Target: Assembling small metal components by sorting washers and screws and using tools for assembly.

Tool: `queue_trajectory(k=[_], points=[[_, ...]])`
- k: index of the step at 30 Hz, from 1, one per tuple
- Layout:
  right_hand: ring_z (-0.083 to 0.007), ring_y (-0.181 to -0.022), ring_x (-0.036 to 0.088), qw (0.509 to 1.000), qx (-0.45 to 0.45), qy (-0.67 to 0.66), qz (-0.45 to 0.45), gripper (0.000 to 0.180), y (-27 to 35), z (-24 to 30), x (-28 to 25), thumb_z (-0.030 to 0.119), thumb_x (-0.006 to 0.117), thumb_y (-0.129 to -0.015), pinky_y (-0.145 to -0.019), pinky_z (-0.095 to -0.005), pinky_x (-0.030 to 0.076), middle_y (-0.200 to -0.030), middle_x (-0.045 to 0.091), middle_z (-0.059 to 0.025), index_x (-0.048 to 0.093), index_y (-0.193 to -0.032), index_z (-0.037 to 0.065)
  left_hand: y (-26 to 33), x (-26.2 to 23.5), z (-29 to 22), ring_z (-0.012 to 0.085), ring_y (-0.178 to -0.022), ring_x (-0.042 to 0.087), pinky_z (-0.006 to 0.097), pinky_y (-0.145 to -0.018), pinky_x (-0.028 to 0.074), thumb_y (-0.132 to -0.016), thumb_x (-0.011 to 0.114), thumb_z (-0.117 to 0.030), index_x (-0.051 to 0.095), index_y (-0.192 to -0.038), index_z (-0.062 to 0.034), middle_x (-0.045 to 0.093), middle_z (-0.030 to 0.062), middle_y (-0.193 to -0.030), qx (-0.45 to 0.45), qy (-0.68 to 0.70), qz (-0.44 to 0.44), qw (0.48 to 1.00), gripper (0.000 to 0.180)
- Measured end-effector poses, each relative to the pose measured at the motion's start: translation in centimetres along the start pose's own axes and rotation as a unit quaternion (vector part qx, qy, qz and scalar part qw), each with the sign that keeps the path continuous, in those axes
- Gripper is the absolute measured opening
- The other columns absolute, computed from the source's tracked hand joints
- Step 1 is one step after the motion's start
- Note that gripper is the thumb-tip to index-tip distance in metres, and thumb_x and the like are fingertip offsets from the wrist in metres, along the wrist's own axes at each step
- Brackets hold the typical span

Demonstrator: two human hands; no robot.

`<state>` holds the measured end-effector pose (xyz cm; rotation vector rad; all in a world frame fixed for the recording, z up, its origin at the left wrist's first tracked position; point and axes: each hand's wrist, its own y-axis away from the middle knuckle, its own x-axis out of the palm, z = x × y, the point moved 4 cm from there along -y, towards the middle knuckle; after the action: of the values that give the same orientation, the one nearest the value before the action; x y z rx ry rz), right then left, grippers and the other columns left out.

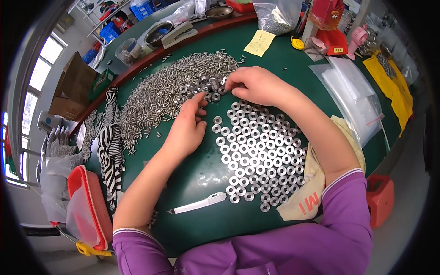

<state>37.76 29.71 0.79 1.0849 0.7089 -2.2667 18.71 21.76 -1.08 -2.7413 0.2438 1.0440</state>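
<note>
Metal rings (214, 83) between left hand (185, 127) and right hand (260, 86) | palms hidden | either grip: can't tell

Silver rings (216, 96) bunched at edge of pin pile (160, 87); flat-lying rings (256, 151) closely spread, holes facing up.

Near your right sleeve (346, 201), the beige fabric cloth (293, 208) carries a short run of large orange-red lettering (309, 204), slanted as you see it. Toward the far side of your green tabletop (197, 167), a square yellow paper note (259, 43) bears faint handwriting too small for you to make out. Farther right, you have a small yellow label (338, 50) with dark characters, also too small, on the front of a red plastic bin (327, 37).
</note>
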Motion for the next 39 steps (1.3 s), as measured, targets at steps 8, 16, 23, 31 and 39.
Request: queue_trajectory(k=[8,16,23,31,39], points=[[-0.0264,-0.096,0.059,0.992,-0.061,0.077,-0.074,0.019,-0.1,0.1,1.7,0.012,0.064,-0.080,-0.081,-0.0387,0.050,-0.096,0.061,-0.0057,0.066,-0.098,0.014,-0.4,0.2,-1.2,0.0304,-0.104,0.057,0.037,-0.089,0.048,-0.074,0.062,0.009,0.064,-0.105,-0.0051,0.059,0.0104,-0.110,0.210,-0.129,0.078,0.966,0.034],[-0.0273,-0.095,0.056,0.994,-0.047,0.085,-0.058,0.021,-0.2,0.3,1.7,0.008,0.069,-0.072,-0.081,-0.0390,0.048,-0.091,0.058,-0.0060,0.059,-0.091,0.008,-0.7,-0.3,-1.5,0.0310,-0.103,0.057,0.040,-0.088,0.049,-0.074,0.069,-0.002,0.064,-0.101,-0.0051,0.059,0.0115,-0.110,0.216,-0.100,0.078,0.968,0.028],[-0.0284,-0.093,0.058,0.995,-0.056,0.075,-0.041,0.021,-0.4,0.5,1.7,0.008,0.069,-0.072,-0.080,-0.0387,0.048,-0.090,0.062,-0.0078,0.059,-0.091,0.006,-1.1,0.0,-1.4,0.0307,-0.097,0.060,0.038,-0.084,0.050,-0.078,0.066,-0.003,0.063,-0.101,-0.0021,0.058,0.0128,-0.106,0.199,-0.097,0.154,0.963,0.024],[-0.0277,-0.095,0.058,0.996,-0.035,0.077,-0.018,0.019,-0.2,0.8,1.1,0.014,0.067,-0.077,-0.082,-0.0379,0.049,-0.092,0.063,-0.0067,0.066,-0.095,0.008,-0.3,0.3,-1.6,0.0305,-0.094,0.060,0.036,-0.083,0.050,-0.082,0.064,-0.004,0.062,-0.105,-0.0007,0.056,0.0130,-0.105,0.193,-0.121,0.087,0.970,0.023],[-0.0279,-0.095,0.057,0.995,-0.060,0.067,-0.049,0.024,-0.4,1.4,3.6,0.014,0.070,-0.075,-0.082,-0.0395,0.048,-0.094,0.062,-0.0074,0.063,-0.096,0.008,-0.5,0.0,-1.2,0.0266,-0.087,0.061,0.033,-0.077,0.050,-0.081,0.067,-0.006,0.063,-0.103,-0.0021,0.059,0.0120,-0.093,0.156,-0.080,0.082,0.981,0.023]])
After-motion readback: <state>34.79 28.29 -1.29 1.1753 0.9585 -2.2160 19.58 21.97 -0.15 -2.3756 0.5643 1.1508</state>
